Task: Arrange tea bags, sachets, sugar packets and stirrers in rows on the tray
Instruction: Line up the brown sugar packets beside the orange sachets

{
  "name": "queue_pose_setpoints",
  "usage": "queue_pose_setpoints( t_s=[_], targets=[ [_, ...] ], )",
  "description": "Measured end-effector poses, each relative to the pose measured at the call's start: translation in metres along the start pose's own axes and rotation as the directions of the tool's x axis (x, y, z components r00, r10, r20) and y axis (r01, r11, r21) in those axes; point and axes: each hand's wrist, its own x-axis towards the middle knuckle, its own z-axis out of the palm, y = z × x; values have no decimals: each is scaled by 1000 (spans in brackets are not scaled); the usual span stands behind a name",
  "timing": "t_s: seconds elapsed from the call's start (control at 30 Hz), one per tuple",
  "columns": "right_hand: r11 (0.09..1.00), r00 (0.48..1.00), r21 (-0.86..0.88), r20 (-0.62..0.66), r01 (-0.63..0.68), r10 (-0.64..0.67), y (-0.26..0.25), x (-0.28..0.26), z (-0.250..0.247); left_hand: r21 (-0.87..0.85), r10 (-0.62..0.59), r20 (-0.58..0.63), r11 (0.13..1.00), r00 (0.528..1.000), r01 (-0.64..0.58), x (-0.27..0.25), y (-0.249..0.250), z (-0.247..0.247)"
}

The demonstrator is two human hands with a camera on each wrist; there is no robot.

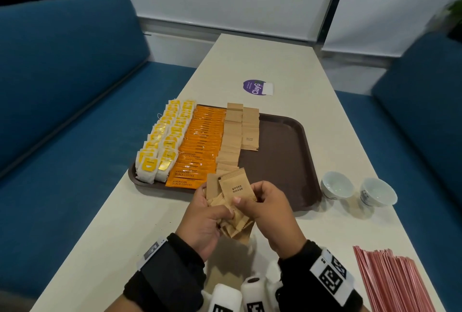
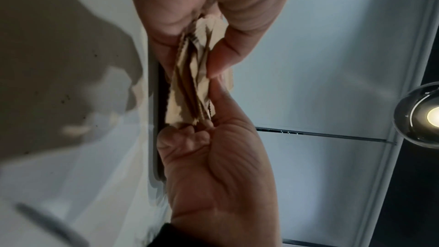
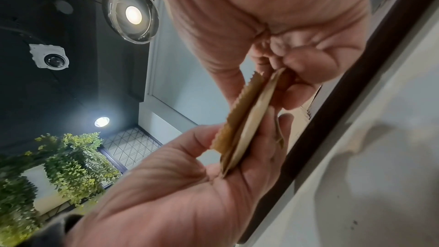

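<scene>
several kraft-brown sugar packets (image 1: 233, 201), serrated edges, fanned, pinched between both hands (image 1: 246, 214)

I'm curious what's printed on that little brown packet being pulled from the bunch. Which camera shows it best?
The head view: the brown sugar packet, pinched by the right hand, faces the camera and reads BROWN SUGAR. The right wrist view shows it only edge-on, no print. The left wrist view shows the bunch in the left hand, dim and crumpled.

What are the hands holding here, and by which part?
The left hand grips a bunch of brown paper sugar packets at their lower ends; the right hand pinches the top packet by its lower edge.
</scene>
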Motion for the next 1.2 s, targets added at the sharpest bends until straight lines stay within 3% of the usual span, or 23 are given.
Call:
queue_pose_setpoints(
  t_s=[0.27,0.47,0.73,0.8,0.9,1.07,1.2],
  targets=[
    [997,998,82,-54,-10,14,-39,22,-20,-65,-8,7,998,1000,8,9,9,1],
    [993,987,-33,113,-111,114,-35,26,-9,-43,11,5,999,1000,-10,18,13,4],
    [978,993,204,-90,-52,72,-46,56,-24,-54,-5,-24,999,1000,4,30,14,-5],
    [994,992,109,-123,-26,39,-57,75,-35,-82,-14,-25,997,1000,12,31,15,-7],
    [981,989,-192,-146,-32,3,-68,111,-49,-91,-39,-30,995,999,36,33,18,-12],
    [885,983,-430,-95,-181,155,-63,163,-49,-90,-47,-19,995,999,45,32,19,-17],
    [822,964,-502,-131,-267,232,-56,184,-35,-89,-38,-17,995,999,36,32,21,-23]
  ],
)
